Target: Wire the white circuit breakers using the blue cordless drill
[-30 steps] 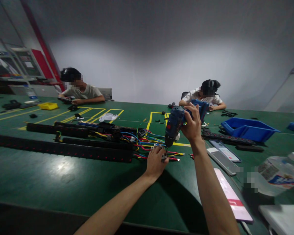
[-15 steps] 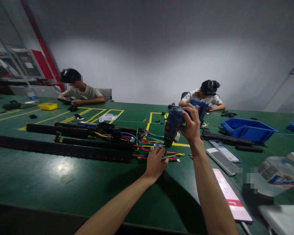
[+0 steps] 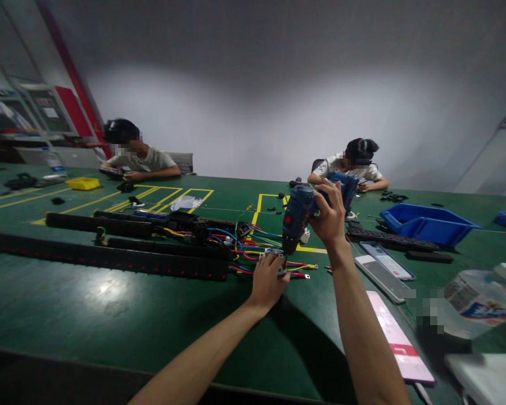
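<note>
Head view: one drill (image 3: 297, 216), two hands.

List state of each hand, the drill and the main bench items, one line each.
right hand: gripping the drill, raised off the table
left hand: pinching a small grey part on the table
drill: tilted nose-down, bit at the small grey part
wires: loose, spread beside the black strips
black strips: lying flat
blue bin: upright, contents not visible
plastic bottle: on its side
</note>
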Motion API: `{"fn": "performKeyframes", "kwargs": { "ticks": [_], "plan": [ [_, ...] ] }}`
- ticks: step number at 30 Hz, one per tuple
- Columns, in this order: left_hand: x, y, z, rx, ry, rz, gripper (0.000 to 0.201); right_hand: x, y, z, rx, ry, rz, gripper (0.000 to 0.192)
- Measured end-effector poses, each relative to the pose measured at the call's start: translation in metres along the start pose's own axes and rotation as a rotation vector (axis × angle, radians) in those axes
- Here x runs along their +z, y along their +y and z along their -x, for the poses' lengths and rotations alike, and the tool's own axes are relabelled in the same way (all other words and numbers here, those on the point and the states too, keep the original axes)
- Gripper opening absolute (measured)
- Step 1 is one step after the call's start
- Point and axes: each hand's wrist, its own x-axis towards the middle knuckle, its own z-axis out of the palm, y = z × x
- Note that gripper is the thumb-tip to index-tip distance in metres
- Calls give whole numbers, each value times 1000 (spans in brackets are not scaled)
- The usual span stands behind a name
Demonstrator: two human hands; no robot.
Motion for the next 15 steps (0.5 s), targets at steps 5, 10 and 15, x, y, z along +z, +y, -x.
{"fn": "performKeyframes", "kwargs": {
  "ticks": [5,10,15],
  "plan": [
    [-1,0,0,-18,-14,11,16,1,3,1,17,-1,15,41],
    [-1,0,0,-25,-23,11,18,3,4,2,1,-18,14,45],
    [1,-2,0,-24,-16,27,27,1,1,1,-21,-15,25,40]
  ]
}}
